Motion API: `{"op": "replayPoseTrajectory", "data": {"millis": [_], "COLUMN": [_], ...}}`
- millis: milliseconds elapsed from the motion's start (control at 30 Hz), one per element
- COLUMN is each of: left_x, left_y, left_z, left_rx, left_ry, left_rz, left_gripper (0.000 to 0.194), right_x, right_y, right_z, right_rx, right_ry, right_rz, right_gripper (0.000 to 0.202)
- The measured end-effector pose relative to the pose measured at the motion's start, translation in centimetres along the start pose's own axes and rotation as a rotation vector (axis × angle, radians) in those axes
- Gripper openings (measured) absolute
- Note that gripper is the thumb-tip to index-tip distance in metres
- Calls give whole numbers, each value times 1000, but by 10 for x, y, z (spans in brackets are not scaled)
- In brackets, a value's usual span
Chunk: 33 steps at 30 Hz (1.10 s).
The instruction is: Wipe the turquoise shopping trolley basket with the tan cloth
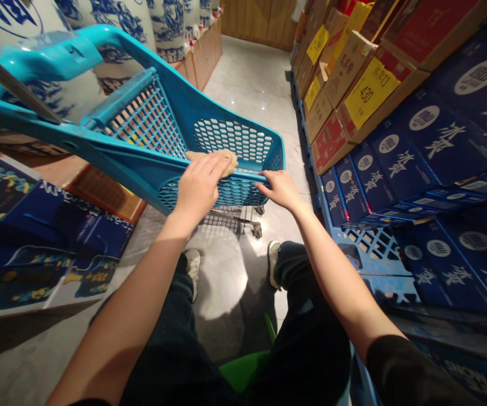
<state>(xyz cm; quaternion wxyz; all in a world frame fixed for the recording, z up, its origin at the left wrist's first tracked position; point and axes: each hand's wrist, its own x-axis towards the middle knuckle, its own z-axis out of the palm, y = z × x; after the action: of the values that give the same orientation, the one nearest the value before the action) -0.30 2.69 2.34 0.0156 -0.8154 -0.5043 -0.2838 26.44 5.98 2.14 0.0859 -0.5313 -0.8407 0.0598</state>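
A blue plastic shopping cart (235, 132) stands across in front of me, its handle at the upper left. On its near rim lies a beige cloth (228, 162), pressed there by my left hand (201, 183), whose fingers are bent over it. Further along the same rim, close to the front corner, my right hand (280, 189) grips the edge with its thumb on the near side. The basket's mesh floor and walls show nothing inside. A caster wheel (257, 229) is visible below the basket.
Stacked blue boxes (372, 175) and cartons (347, 67) with yellow price signs line the right, on a blue pallet (368, 248). Large blue-and-white jars (167, 28) stand at the upper left. Dark blue gift boxes (48, 225) sit at the left. A green seat (243, 369) is beneath me.
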Motion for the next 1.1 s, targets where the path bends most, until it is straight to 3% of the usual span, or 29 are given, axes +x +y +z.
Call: {"op": "replayPoseTrajectory", "data": {"millis": [133, 333, 567, 800, 1000, 1100], "left_x": [2, 1, 1, 2, -1, 2], "left_y": [15, -8, 21, -12, 16, 15], "left_z": [6, -3, 9, -3, 9, 5], "left_rx": [-36, 11, -16, 40, -10, -9], "left_ry": [-61, 68, -70, 83, -44, -57], "left_rz": [67, -82, 89, -98, 61, 56], "left_gripper": [65, 67, 65, 61, 66, 67], "right_x": [-1, 0, -1, -1, -2, -2], "right_y": [1, 1, -1, -3, -5, -7], "right_z": [1, 1, -1, -3, -5, -6], "right_rx": [-8, -10, 2, -18, 3, -11], "right_ry": [11, 5, 7, -16, -14, -16], "right_rz": [7, 3, 9, 9, 14, 21], "right_gripper": [33, 33, 33, 36, 37, 37]}}
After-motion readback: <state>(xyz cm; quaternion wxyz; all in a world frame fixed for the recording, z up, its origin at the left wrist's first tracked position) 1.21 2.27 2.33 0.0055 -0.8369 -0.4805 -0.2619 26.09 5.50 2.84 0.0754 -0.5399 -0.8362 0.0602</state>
